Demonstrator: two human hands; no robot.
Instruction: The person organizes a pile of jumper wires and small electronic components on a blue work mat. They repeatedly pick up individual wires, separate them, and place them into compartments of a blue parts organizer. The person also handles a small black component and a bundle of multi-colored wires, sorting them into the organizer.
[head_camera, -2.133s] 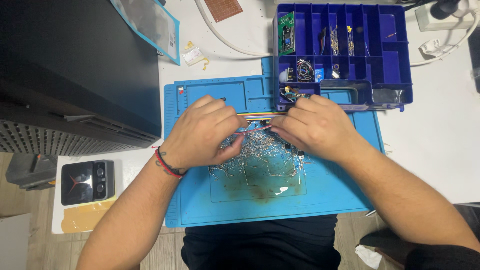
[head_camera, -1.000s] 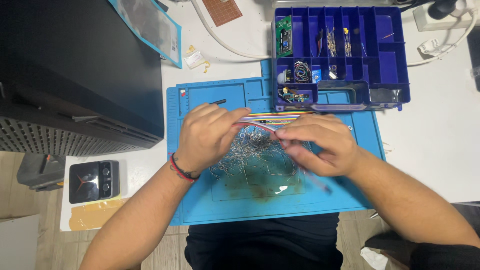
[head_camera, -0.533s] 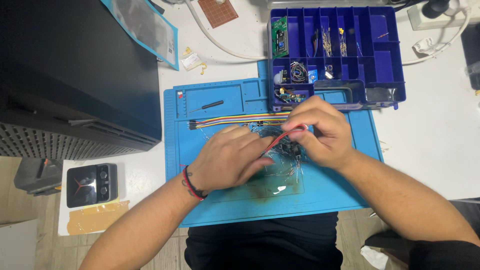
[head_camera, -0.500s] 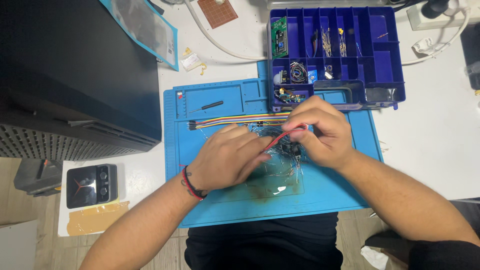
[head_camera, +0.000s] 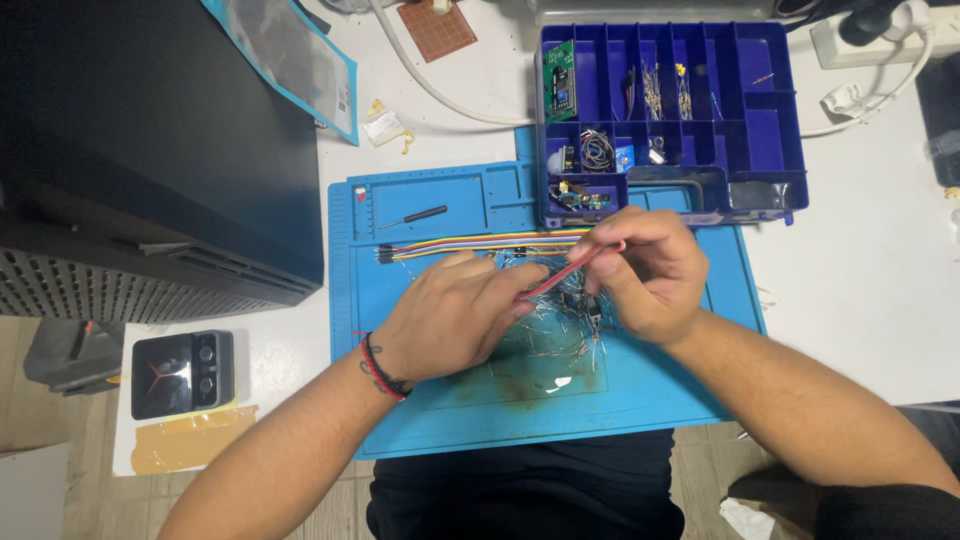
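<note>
Both hands work over a blue silicone work mat (head_camera: 440, 400). My left hand (head_camera: 455, 315) and my right hand (head_camera: 650, 270) pinch the two ends of a short red wire (head_camera: 572, 268) stretched between them. Under the hands lies a pile of small wire-legged electronic parts (head_camera: 560, 335). A multicoloured ribbon of jumper wires (head_camera: 470, 244) lies flat on the mat just beyond the left hand. A red and black band sits on the left wrist.
A dark blue compartment box (head_camera: 690, 110) with small parts stands beyond the mat. A black computer case (head_camera: 150, 150) fills the left. A small black screwdriver (head_camera: 418, 214) lies on the mat. A small black device (head_camera: 182, 372) sits at the near left, with a white cable (head_camera: 430, 85) and a power strip (head_camera: 880, 35) at the back.
The hands left the ribbon of jumper wires lying on the mat, moved nearer over the parts pile, and took up a red wire between them.
</note>
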